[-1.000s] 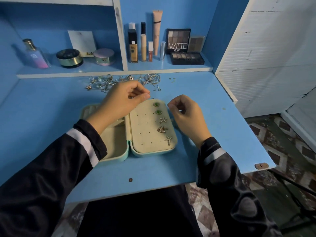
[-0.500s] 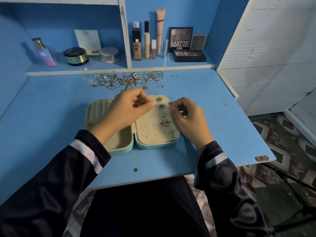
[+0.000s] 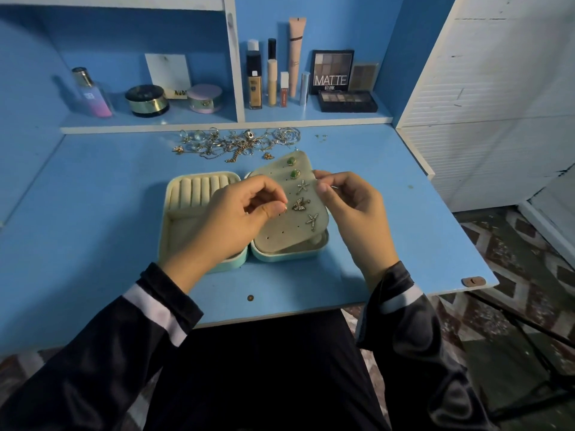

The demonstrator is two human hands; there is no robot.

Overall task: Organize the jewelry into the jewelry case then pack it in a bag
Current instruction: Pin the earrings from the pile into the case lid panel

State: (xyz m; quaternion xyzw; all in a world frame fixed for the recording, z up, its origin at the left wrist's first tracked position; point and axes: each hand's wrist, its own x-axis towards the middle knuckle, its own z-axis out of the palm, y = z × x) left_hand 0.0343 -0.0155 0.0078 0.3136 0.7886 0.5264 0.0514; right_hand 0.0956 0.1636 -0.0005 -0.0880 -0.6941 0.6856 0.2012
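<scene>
A mint-green jewelry case (image 3: 289, 255) lies open on the blue desk. Its left half holds cream ring rolls (image 3: 200, 189). Over the right half, a cream earring panel (image 3: 280, 223) with several studs pinned along its right side is tilted up. My right hand (image 3: 345, 203) pinches the panel's right edge and holds it lifted. My left hand (image 3: 242, 216) pinches a small gold earring (image 3: 284, 207) against the panel's face. A tangled pile of loose jewelry (image 3: 239, 143) lies behind the case.
The blue desk (image 3: 389, 181) ends at a shelf with cosmetics: a perfume bottle (image 3: 91, 93), jars, tubes and a MATTE eyeshadow palette (image 3: 332, 72). A white slatted wall (image 3: 485, 98) stands right. Patterned floor lies beyond the desk's right edge.
The earring panel, flat on the case before, is now lifted and tilted by my right hand. My left hand has moved down onto the panel with the small earring.
</scene>
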